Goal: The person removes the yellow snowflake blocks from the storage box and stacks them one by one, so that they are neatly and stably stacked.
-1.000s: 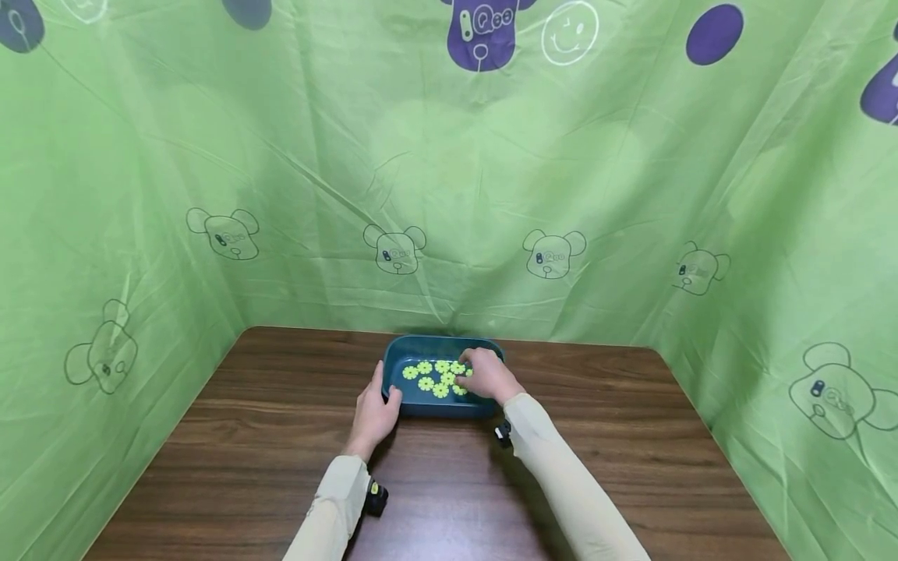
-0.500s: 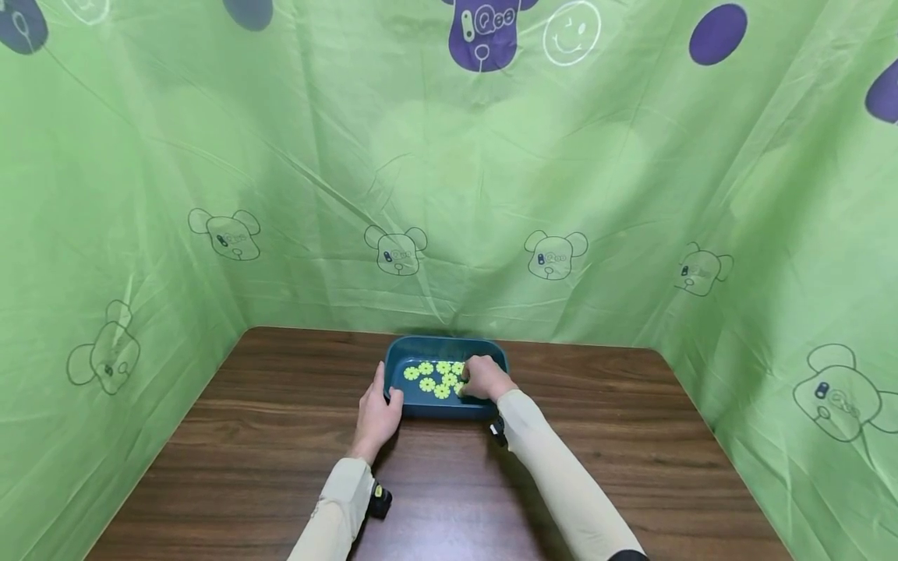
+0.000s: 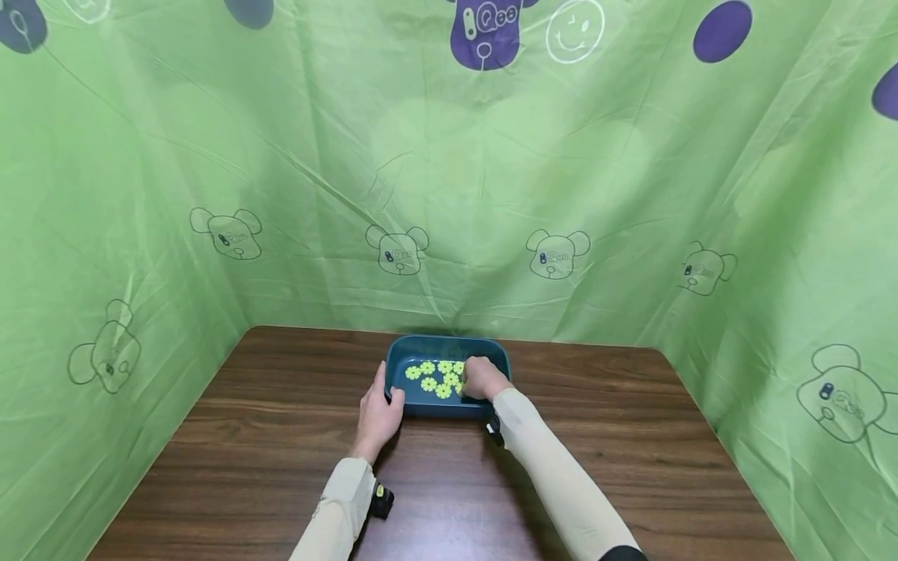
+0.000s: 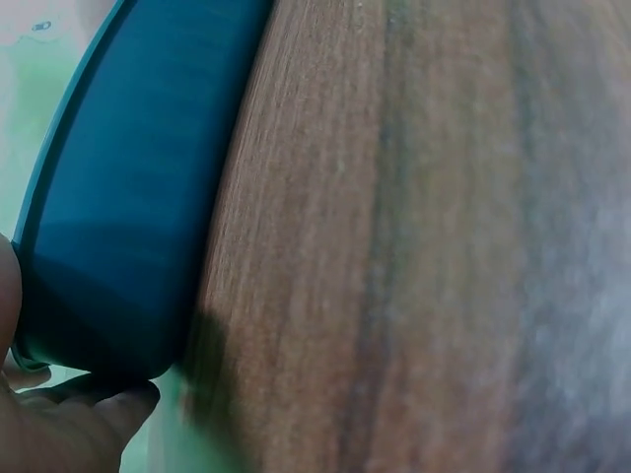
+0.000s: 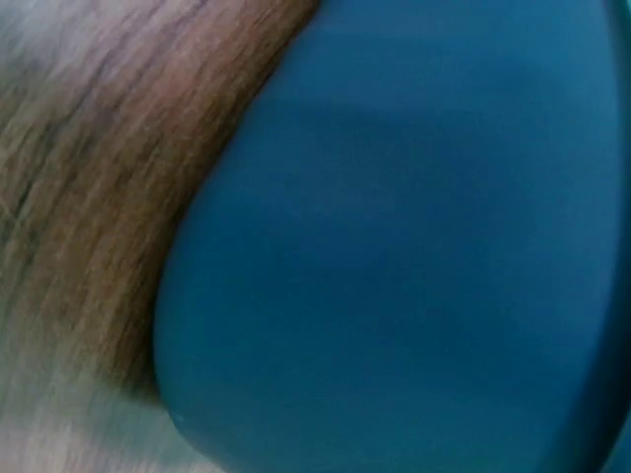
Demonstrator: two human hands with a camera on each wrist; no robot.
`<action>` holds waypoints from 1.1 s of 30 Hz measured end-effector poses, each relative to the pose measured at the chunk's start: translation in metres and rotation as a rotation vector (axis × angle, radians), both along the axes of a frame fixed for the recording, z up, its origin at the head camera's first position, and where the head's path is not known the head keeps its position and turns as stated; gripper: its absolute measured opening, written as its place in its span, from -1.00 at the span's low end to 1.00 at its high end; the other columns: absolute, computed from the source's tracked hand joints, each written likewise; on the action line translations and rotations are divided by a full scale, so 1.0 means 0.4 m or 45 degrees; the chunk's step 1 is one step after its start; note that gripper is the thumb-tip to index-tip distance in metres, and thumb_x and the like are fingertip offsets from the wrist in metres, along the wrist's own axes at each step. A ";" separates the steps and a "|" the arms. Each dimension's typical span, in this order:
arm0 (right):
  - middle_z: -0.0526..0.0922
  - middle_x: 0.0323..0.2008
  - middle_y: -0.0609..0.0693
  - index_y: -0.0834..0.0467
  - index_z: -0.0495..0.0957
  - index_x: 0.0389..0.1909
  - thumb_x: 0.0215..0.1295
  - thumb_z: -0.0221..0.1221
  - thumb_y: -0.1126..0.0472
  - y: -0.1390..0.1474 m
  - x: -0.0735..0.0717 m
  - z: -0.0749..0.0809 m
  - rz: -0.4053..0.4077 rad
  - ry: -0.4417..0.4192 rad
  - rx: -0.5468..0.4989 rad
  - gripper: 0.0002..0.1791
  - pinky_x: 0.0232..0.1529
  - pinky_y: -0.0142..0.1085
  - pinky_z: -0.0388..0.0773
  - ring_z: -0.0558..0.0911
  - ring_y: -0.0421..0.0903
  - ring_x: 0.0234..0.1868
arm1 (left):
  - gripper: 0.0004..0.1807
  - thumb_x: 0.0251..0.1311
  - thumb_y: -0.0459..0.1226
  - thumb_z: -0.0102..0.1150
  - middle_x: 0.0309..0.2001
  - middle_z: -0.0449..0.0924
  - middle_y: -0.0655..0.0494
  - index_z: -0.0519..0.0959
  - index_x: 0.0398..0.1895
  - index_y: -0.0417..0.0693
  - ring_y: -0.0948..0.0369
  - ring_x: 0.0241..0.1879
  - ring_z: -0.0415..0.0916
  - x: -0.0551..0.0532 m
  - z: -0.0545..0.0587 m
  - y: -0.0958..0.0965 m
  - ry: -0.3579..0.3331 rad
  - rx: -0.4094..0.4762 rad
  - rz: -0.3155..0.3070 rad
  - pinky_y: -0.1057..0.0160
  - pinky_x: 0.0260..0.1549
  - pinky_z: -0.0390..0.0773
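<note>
Several yellow-green flower-shaped pieces (image 3: pixel 451 379) lie inside a dark-blue round-cornered rectangular tray (image 3: pixel 449 409) on the brown wood-grain bench (image 3: pixel 281 436). Left hand (image 3: pixel 380 413) grips tray's near-left corner between thumb and fingers. Right hand (image 3: pixel 484 379) in tray's right part, fingers bent downward; can't tell if pinching a piece.

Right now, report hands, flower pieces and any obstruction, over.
Left hand gripping blue tray at its left end. Right hand inside, hold unclear. Flower pieces on tray floor; right hand blocks view of the nearest.
</note>
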State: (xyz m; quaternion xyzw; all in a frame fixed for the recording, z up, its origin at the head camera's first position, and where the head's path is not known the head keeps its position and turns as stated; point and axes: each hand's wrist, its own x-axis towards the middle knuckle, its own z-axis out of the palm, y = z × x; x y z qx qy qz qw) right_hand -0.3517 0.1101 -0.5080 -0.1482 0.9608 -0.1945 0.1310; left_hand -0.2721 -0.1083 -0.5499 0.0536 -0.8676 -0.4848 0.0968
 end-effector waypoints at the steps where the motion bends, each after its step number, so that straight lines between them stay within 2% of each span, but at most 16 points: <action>1: -0.07 -0.78 -0.17 0.03 0.12 -0.87 0.17 0.43 0.25 0.001 0.000 0.000 -0.008 -0.005 0.003 -0.33 -0.64 -0.34 0.06 -0.09 -0.20 -0.70 | -0.24 0.41 -0.23 -0.02 0.49 0.27 -0.26 0.04 0.64 -0.05 -0.15 0.44 0.30 0.001 0.000 0.001 0.005 -0.002 0.001 -0.15 0.37 0.34; 7: -0.07 -0.79 -0.17 0.03 0.12 -0.88 0.17 0.43 0.22 0.007 -0.001 -0.003 -0.033 -0.003 0.007 -0.32 -0.64 -0.33 0.05 -0.10 -0.19 -0.71 | -0.23 0.40 -0.23 -0.02 0.50 0.25 -0.24 0.02 0.64 -0.04 -0.13 0.45 0.29 0.004 0.002 0.003 0.010 0.003 0.002 -0.15 0.36 0.35; 15: -0.05 -0.80 -0.17 0.04 0.14 -0.85 0.14 0.46 0.18 0.013 0.005 -0.005 -0.036 0.083 0.024 -0.34 -0.64 -0.32 0.07 -0.07 -0.19 -0.72 | -0.22 0.39 -0.21 -0.02 0.49 0.26 -0.25 0.01 0.64 -0.03 -0.15 0.44 0.30 0.007 0.006 0.002 0.011 -0.006 0.006 -0.16 0.35 0.37; 17: 0.02 -0.78 -0.15 0.05 0.20 -0.80 0.14 0.46 0.18 0.014 0.009 -0.002 -0.060 0.089 0.042 -0.39 -0.63 -0.30 0.12 0.00 -0.17 -0.71 | -0.22 0.39 -0.21 -0.01 0.49 0.27 -0.26 0.01 0.65 -0.03 -0.15 0.44 0.31 0.008 0.006 0.002 0.007 -0.012 0.009 -0.16 0.34 0.37; 21: 0.33 -0.67 -0.11 0.10 0.42 -0.59 0.12 0.48 0.19 0.016 0.021 0.006 -0.089 0.133 0.062 -0.63 -0.54 -0.25 0.34 0.32 -0.15 -0.63 | -0.22 0.38 -0.22 0.00 0.47 0.29 -0.28 0.02 0.64 -0.04 -0.17 0.42 0.32 0.009 0.007 0.003 0.014 -0.016 0.013 -0.17 0.33 0.38; 24: 0.57 -0.50 -0.05 0.16 0.57 -0.38 0.15 0.45 0.23 0.019 0.028 0.017 -0.050 0.215 0.044 -0.78 -0.43 -0.20 0.52 0.53 -0.10 -0.48 | -0.22 0.38 -0.23 -0.01 0.46 0.30 -0.30 0.02 0.64 -0.06 -0.18 0.41 0.33 0.008 0.007 0.005 0.021 -0.025 0.019 -0.17 0.32 0.39; 28: 0.71 -0.34 0.01 0.18 0.65 -0.16 0.25 0.37 0.26 0.031 0.037 0.040 0.018 0.346 -0.024 -0.82 -0.36 -0.18 0.62 0.66 -0.08 -0.37 | -0.21 0.38 -0.21 -0.02 0.46 0.30 -0.30 0.01 0.64 -0.06 -0.18 0.41 0.33 0.007 0.006 0.004 0.017 -0.038 0.026 -0.17 0.31 0.40; 33: 0.77 -0.32 0.04 0.14 0.72 -0.09 0.27 0.34 0.29 0.075 0.046 0.074 0.030 0.548 -0.134 -0.81 -0.35 -0.14 0.64 0.71 -0.08 -0.38 | -0.21 0.39 -0.20 -0.02 0.46 0.29 -0.30 -0.01 0.64 -0.06 -0.17 0.42 0.33 0.009 0.006 0.004 0.005 -0.042 0.015 -0.17 0.32 0.39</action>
